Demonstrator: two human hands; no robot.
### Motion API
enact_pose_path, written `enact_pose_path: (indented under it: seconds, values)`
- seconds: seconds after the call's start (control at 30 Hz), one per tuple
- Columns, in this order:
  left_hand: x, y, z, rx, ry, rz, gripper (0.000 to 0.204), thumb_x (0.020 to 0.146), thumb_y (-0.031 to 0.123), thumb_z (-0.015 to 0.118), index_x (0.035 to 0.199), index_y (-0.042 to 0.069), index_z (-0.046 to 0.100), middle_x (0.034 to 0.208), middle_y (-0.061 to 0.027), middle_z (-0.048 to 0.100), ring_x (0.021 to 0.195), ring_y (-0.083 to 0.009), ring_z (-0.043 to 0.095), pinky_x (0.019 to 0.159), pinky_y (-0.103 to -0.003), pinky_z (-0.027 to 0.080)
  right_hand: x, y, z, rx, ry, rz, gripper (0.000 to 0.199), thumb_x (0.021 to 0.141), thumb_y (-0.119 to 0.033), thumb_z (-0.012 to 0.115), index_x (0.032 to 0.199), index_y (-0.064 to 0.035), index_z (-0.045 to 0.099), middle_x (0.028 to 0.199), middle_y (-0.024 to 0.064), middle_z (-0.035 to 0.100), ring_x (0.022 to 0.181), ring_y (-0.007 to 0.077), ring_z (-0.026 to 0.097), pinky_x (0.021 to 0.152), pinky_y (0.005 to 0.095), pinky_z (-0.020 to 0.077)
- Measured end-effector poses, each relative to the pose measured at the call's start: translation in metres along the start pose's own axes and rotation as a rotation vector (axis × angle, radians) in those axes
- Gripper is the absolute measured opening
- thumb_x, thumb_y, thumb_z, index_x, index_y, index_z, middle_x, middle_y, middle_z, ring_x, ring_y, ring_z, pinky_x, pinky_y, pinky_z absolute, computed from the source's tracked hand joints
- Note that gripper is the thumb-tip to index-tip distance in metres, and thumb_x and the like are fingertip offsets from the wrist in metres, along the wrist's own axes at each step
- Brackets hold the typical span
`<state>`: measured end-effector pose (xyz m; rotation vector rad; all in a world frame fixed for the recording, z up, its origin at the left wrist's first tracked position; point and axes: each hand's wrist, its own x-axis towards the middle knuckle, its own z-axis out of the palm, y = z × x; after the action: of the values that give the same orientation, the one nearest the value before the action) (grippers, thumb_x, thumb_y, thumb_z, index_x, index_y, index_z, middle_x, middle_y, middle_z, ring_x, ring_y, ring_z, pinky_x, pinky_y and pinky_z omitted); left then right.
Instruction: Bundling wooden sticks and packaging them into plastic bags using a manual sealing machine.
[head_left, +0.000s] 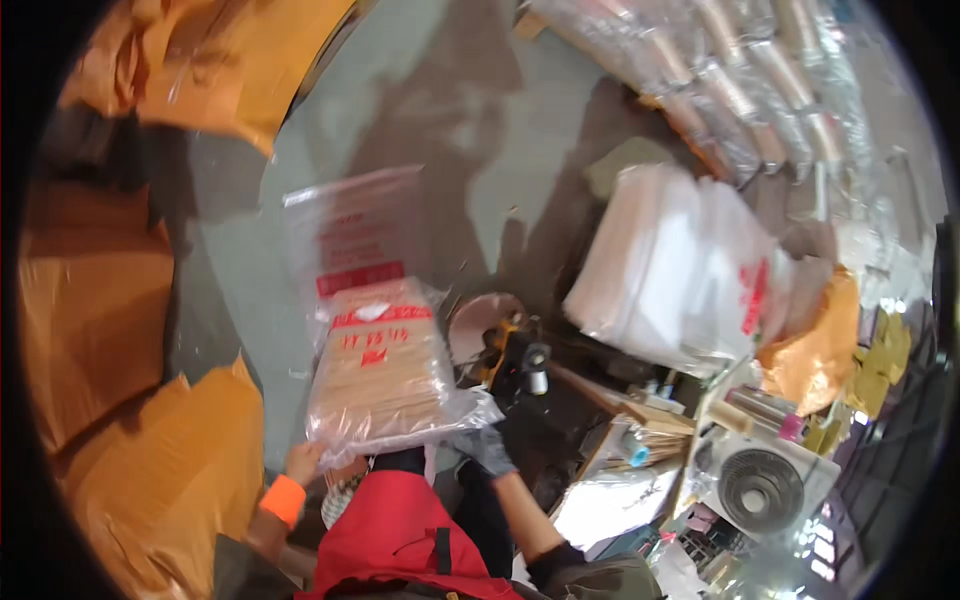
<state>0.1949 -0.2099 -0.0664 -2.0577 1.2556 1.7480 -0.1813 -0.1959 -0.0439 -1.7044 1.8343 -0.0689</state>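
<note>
In front of me lies a clear plastic bag [385, 350] with red print, filled with a flat, light-brown stack. Its empty end spreads out on the far side. At the bag's near left corner my bare left hand [305, 462], below an orange wristband [284, 500], is closed on the plastic edge. My right hand [487, 450], in a grey glove, is at the near right corner, against the loose crumpled plastic. Its fingers are blurred and partly covered, so their grip is unclear.
Orange-brown wrapped bundles [95, 310] stand along the left. On the right sits a pile of white plastic bags [670, 265]. Between them are a round stool-like top [485, 325] and a yellow-black device [520, 360]. A grey fan [760, 490] stands lower right, wrapped packs [740, 90] upper right.
</note>
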Motion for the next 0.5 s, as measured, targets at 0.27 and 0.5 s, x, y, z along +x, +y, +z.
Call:
enact_pose_path:
  seconds: [0.27, 0.5]
  values:
    - [-0.022, 0.172, -0.063, -0.435, 0.150, 0.059, 0.030, 0.082, 0.027, 0.059, 0.066, 0.001, 0.057, 0.061, -0.0031, 0.055, 0.051, -0.0138, 0.050, 0.044, -0.032, 0.037, 0.066, 0.010, -0.023, 0.198, 0.062, 0.433, 0.041, 0.082, -0.041, 0.051, 0.098, -0.0033, 0.059, 0.092, 0.0211, 0.061, 0.082, 0.0373, 0.059, 0.070, 0.0427, 0.0463]
    - [-0.165, 0.548, -0.135, -0.234, -0.053, 0.663, 0.032, 0.083, 0.028, 0.060, 0.075, -0.002, 0.060, 0.069, -0.0010, 0.058, 0.053, -0.0082, 0.046, 0.045, -0.024, 0.032, 0.051, 0.036, -0.272, 0.993, 0.101, 0.494, 0.032, 0.083, -0.024, 0.049, 0.106, -0.0023, 0.055, 0.096, 0.0214, 0.060, 0.085, 0.0353, 0.059, 0.073, 0.0414, 0.0463]
